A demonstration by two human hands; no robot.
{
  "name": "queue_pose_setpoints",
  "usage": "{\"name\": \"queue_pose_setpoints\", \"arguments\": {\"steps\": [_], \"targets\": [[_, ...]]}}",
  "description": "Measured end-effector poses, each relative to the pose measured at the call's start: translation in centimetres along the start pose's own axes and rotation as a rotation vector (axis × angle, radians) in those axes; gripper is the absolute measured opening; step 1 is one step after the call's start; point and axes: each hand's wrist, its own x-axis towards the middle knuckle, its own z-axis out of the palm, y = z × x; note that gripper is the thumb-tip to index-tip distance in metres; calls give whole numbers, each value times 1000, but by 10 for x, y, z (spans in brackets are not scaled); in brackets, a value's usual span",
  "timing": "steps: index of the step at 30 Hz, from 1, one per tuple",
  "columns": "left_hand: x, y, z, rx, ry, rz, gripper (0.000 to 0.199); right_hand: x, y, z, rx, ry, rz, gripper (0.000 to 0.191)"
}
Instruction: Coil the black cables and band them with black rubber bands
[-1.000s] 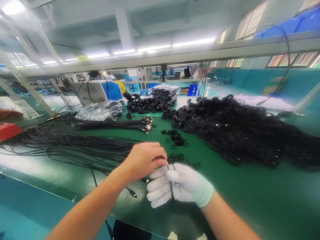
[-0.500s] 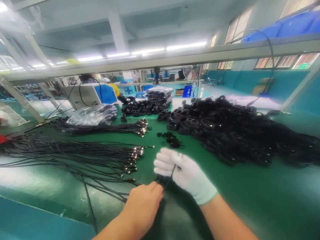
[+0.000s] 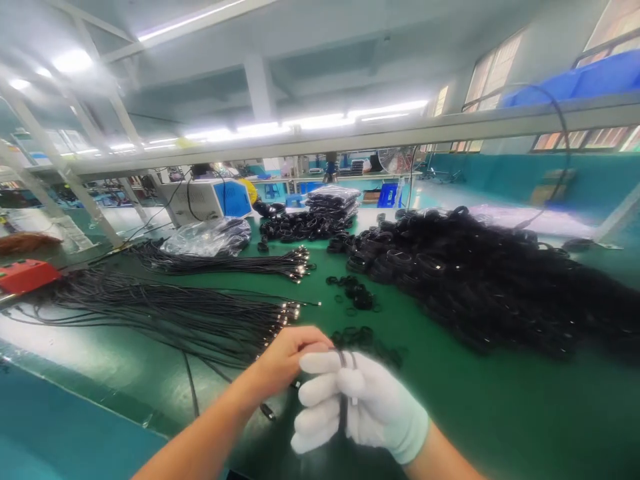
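Observation:
My right hand (image 3: 370, 403), in a white glove, is closed around a black cable (image 3: 343, 413). Dark strands of it run over the index finger, and a small light-coloured tip shows by the thumb. My bare left hand (image 3: 287, 357) meets the gloved fingertips, its fingers pinched on the same cable; the exact grip is partly hidden. Below the left wrist a dark cable plug (image 3: 268, 412) shows. Left of my hands lies a wide bundle of straight black cables (image 3: 200, 310), metal plugs facing right. Small black rings (image 3: 357, 293) lie just beyond my hands.
A large heap of coiled black cables (image 3: 480, 280) covers the right side. Behind are a second cable bundle (image 3: 235, 263), clear plastic bags (image 3: 210, 237) and a blue-and-white machine (image 3: 210, 200). A red box (image 3: 30, 275) sits far left. A shelf beam (image 3: 300, 137) crosses above.
My right hand has turned and closed its fingers round the cable, where its palm was open before. My left hand has moved up beside its fingertips. The view has shifted slightly.

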Motion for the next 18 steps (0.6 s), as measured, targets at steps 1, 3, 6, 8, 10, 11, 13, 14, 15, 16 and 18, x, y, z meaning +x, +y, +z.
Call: {"name": "queue_pose_setpoints", "arguments": {"steps": [1, 3, 6, 8, 10, 11, 13, 14, 15, 16, 18], "targets": [[-5, -10, 5, 68, 39, -28, 25, 0, -3, 0, 0, 17, -38, 50], [-15, -24, 13, 284, 106, -68, 27, 0, -10, 1, -11, 78, -95, 43], [-33, -25, 25, 597, 143, -100, 26, 1, -20, 1, -68, 218, -171, 39], [-43, -15, 37, 707, 123, -77, 24, 2, -22, 1, -103, 307, -216, 40], [-49, -2, 47, 751, 91, -26, 23, 4, -21, -1, -133, 385, -232, 41], [-50, 4, 50, 763, 79, 11, 22, 5, -18, -2, -151, 417, -224, 40], [-47, 12, 49, 790, 78, 95, 20, 5, -12, -5, -200, 449, -174, 37], [-45, 15, 44, 800, 88, 139, 19, 4, -8, -6, -224, 432, -134, 35], [-41, 18, 37, 801, 98, 181, 18, 3, -5, -8, -238, 391, -88, 33], [-37, 20, 27, 783, 99, 214, 18, 2, -2, -9, -237, 332, -39, 31], [-27, 24, 7, 687, 78, 232, 18, -1, 1, -11, -193, 204, 50, 30]]}}
